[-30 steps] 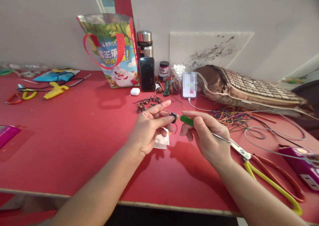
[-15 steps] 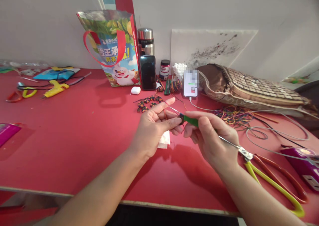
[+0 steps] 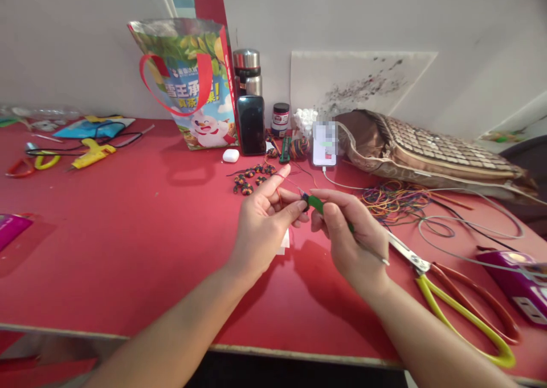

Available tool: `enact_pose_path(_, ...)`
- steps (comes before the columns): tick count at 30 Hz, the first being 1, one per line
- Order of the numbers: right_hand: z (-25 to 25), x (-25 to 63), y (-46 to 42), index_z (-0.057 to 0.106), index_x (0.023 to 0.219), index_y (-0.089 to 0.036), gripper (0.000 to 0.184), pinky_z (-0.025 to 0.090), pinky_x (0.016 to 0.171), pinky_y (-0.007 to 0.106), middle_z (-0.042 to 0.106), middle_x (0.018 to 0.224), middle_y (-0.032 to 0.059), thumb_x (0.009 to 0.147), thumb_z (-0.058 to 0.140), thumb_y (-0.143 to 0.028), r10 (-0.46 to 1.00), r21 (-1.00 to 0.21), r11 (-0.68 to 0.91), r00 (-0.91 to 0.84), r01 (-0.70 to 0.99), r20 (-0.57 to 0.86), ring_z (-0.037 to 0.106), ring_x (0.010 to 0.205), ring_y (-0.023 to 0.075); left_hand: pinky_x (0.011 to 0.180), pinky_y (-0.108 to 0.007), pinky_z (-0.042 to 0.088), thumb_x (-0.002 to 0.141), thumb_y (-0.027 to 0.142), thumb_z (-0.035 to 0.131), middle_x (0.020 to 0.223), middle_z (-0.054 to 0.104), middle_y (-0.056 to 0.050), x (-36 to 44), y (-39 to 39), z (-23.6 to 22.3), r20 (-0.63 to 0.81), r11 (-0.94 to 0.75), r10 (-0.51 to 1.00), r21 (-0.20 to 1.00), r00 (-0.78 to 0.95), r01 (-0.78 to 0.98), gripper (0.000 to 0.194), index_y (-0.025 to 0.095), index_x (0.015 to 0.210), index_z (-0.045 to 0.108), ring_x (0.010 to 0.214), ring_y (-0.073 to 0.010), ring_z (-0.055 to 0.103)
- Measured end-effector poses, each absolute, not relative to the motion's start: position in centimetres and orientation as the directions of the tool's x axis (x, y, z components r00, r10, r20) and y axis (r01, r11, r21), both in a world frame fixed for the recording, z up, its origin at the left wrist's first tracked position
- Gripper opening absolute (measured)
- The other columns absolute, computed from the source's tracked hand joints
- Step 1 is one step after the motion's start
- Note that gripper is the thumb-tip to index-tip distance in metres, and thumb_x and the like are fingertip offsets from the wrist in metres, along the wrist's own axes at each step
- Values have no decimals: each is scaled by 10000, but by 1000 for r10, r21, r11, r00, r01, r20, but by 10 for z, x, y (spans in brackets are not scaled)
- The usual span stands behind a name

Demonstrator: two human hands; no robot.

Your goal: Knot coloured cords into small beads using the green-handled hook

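My left hand point(image 3: 267, 217) pinches a small dark crochet piece point(image 3: 305, 201) between thumb and fingers. Its index finger is raised with a reddish strand of yarn point(image 3: 285, 178) running over it to the piece. In my right hand point(image 3: 356, 234) is a crochet hook with a green grip point(image 3: 316, 203), its metal end showing behind the palm. The hook's front tip meets the crochet piece, and the exact stitch is too small to make out. Beyond my left hand lies a curled multicoloured crocheted strip point(image 3: 243, 183). A white paper point(image 3: 285, 241) sits partly hidden below my hands.
Scissors with red and yellow handles point(image 3: 444, 297) lie at right, near tangled yarn point(image 3: 391, 199) and a purple power strip point(image 3: 515, 280). Behind stand a shopping bag point(image 3: 188, 86), a black phone point(image 3: 251, 125) and a lit phone point(image 3: 325, 143). A yellow glue gun point(image 3: 93, 153) lies left.
The hook has swung in my right hand: its rear end now points lower, and its slender front shaft shows less, closer in to the crochet piece. My left hand keeps its grip.
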State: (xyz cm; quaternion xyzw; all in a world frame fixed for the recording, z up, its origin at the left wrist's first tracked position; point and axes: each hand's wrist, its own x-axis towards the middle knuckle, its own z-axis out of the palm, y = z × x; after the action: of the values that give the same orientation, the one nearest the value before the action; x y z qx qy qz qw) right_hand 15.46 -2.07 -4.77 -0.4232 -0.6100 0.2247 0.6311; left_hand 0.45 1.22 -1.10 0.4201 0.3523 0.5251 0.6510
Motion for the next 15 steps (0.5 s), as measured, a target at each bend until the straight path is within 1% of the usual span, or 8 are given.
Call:
enact_pose_path(2, -52, 154, -24, 751, 1282, -264, 228, 609, 678, 268, 784, 846, -3, 1076, 655, -287, 752, -745, 584, 130, 323, 646, 730, 705, 128, 636, -247, 505, 750, 191, 936, 742, 734, 27, 4, 13, -12, -26, 119, 975, 898, 220, -423, 798, 160, 1498, 661, 659, -120, 673)
enact_pose_path(4, -53, 155, -26, 734, 1321, -270, 266, 624, 697, 292, 808, 912, 18, 1065, 680, -316, 752, -739, 595, 105, 315, 651, 750, 734, 146, 624, -243, 489, 742, 218, 948, 727, 731, 22, 1, 15, -12, -23, 148, 962, 881, 272, -450, 760, 150, 1455, 694, 647, -118, 668)
enact_pose_path(6, -51, 157, -25, 740, 1299, -270, 276, 611, 645, 293, 811, 892, 23, 1042, 718, -368, 793, -787, 572, 90, 230, 602, 742, 702, 153, 622, -241, 482, 732, 219, 958, 719, 729, 20, -3, 17, -10, -17, 168, 948, 874, 319, -455, 716, 139, 1405, 728, 633, -112, 663)
enact_pose_path(9, -46, 158, -21, 774, 1181, -254, 243, 557, 539, 284, 780, 761, 4, 1013, 751, -429, 846, -853, 520, 115, 38, 521, 675, 590, 147, 649, -250, 508, 711, 181, 956, 726, 733, 24, -8, 20, -6, -22, 178, 945, 872, 327, -455, 694, 124, 1369, 742, 613, -107, 662)
enact_pose_path(12, -46, 159, -17, 791, 1137, -246, 249, 535, 527, 290, 773, 721, 1, 1005, 756, -454, 886, -879, 462, 115, -116, 450, 630, 540, 138, 658, -254, 521, 723, 150, 935, 739, 745, 23, -10, 20, -4, -31, 170, 954, 875, 297, -454, 666, 124, 1359, 739, 610, -106, 666)
enact_pose_path(15, -48, 160, -15, 804, 1126, -253, 227, 527, 535, 284, 780, 726, 5, 1007, 757, -441, 905, -887, 426, 99, -180, 414, 627, 549, 132, 647, -250, 521, 712, 136, 936, 736, 755, 22, -10, 21, -4, -36, 168, 958, 876, 286, -453, 651, 121, 1334, 744, 603, -105, 668)
